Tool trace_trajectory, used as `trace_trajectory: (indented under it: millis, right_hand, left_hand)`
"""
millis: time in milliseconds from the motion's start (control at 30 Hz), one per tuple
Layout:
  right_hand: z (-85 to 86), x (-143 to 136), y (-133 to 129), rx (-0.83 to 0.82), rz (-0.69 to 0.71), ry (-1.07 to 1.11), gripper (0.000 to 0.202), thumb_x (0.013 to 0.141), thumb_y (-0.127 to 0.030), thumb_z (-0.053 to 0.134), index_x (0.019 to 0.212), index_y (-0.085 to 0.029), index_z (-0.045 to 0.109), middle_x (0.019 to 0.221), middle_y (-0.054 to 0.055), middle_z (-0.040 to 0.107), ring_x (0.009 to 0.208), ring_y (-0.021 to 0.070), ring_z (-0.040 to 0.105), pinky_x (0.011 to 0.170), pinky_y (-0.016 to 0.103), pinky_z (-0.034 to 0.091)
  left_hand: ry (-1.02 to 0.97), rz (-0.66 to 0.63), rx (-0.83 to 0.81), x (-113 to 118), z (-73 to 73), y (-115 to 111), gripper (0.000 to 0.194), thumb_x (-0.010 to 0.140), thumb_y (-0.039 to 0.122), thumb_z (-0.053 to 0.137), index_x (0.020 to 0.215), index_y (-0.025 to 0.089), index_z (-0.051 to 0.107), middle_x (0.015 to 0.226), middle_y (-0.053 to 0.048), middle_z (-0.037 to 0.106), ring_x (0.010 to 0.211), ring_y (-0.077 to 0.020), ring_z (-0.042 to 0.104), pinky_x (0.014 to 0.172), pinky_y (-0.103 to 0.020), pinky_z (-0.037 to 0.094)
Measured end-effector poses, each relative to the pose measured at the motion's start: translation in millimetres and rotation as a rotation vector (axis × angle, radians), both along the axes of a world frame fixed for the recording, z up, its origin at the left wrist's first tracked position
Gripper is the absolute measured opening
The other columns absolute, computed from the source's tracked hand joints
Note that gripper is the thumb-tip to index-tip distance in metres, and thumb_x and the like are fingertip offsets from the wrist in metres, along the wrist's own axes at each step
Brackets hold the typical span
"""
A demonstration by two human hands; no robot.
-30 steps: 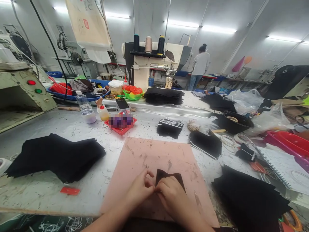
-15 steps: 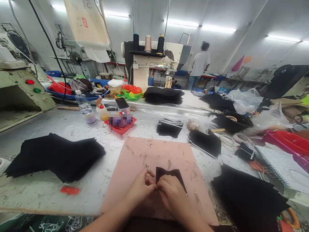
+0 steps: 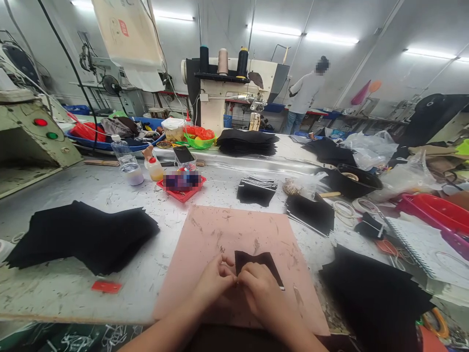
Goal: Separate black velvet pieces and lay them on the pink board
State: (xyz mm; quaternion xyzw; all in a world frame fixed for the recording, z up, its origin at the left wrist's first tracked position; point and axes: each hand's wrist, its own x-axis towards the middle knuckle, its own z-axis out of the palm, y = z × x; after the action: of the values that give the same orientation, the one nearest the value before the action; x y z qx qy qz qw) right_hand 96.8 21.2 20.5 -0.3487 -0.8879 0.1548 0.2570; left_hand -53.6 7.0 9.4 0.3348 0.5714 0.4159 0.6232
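Observation:
A small black fabric piece (image 3: 262, 259) with a pale strip at its lower right edge lies on the pink board (image 3: 212, 225). My right hand (image 3: 256, 283) rests over its lower part, fingers bent together at its lower left corner. Close beside it, my left hand (image 3: 218, 278) has thumb and forefinger pinched at that same corner. Whatever is between the fingertips is too small to make out. Beyond the board sit two small stacks of black pieces with white edges, one in the middle (image 3: 256, 190) and one to the right (image 3: 311, 213).
Large black fabric stacks lie at left (image 3: 80, 237) and right (image 3: 373, 293). A red basket (image 3: 181, 194), bottles (image 3: 132, 173) and a green bowl (image 3: 200, 142) stand further back. Behind them is a sewing machine (image 3: 212, 105). A person (image 3: 304, 93) stands in the background.
The view has shifted slightly. Both hands keep nearly the same pinched pose at the black piece. The person in the background has turned and bent an arm.

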Motion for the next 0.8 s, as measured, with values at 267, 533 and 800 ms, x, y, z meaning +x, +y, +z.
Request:
trace_trajectory:
  millis: [267, 533, 800]
  right_hand:
    - [-5.9, 3, 2, -0.056, 0.009, 0.017, 0.021, 0.076, 0.0, 0.043, 0.076, -0.02, 0.049, 0.083, 0.003, 0.057, 0.072, 0.0175, 0.048, 0.062, 0.027, 0.038]
    - [-10.9, 5, 3, -0.065, 0.023, 0.069, 0.024, 0.074, 0.002, 0.039, 0.075, -0.02, 0.05, 0.082, 0.004, 0.056, 0.072, 0.017, 0.049, 0.062, 0.027, 0.041]
    - [-9.4, 7, 5, -0.179, 0.048, 0.2, 0.02, 0.077, -0.002, 0.042, 0.075, -0.021, 0.049, 0.084, 0.004, 0.054, 0.077, 0.017, 0.051, 0.066, 0.028, 0.045]
  left_hand:
    - [-0.043, 0.014, 0.0, -1, 2.2, -1, 0.03, 0.054, 0.014, 0.057, 0.08, 0.019, 0.043, 0.045, 0.01, 0.05, 0.047, -0.0069, 0.042, 0.05, -0.019, 0.032]
    - [-0.048, 0.03, -0.008, 0, 0.9, 0, 0.032, 0.051, 0.014, 0.059, 0.08, 0.018, 0.044, 0.046, 0.009, 0.052, 0.047, -0.0076, 0.044, 0.051, -0.02, 0.033]
    - [-0.056, 0.05, -0.025, 2, 4.8, 1, 0.031, 0.053, 0.021, 0.06, 0.079, 0.019, 0.045, 0.048, 0.008, 0.052, 0.048, -0.0076, 0.046, 0.052, -0.02, 0.034]
